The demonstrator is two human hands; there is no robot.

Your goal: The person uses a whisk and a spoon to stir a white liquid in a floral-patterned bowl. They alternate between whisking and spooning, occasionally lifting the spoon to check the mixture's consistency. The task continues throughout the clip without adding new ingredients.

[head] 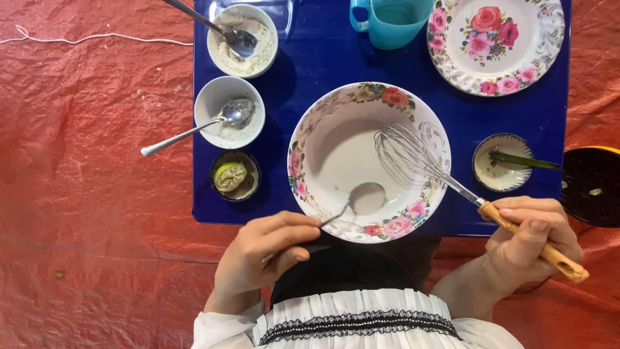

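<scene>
A large floral-rimmed bowl (310, 139) on the blue tray (310, 64) holds thin white batter. My left hand (265, 249) grips a metal spoon (365, 197) whose head rests in the batter near the bowl's front edge. In my right hand (533, 239) is the wooden handle of a wire whisk (413, 155), and the wires lie inside the bowl at its right side.
On the tray stand a white cup of flour with a spoon (242, 40), a white cup with another spoon (229, 111), a small dish with a squeezed lime (234, 176), a teal jug (391, 22), a floral plate (496, 44) and a small dish with a green stick (502, 161). A black disc (593, 186) lies at the right.
</scene>
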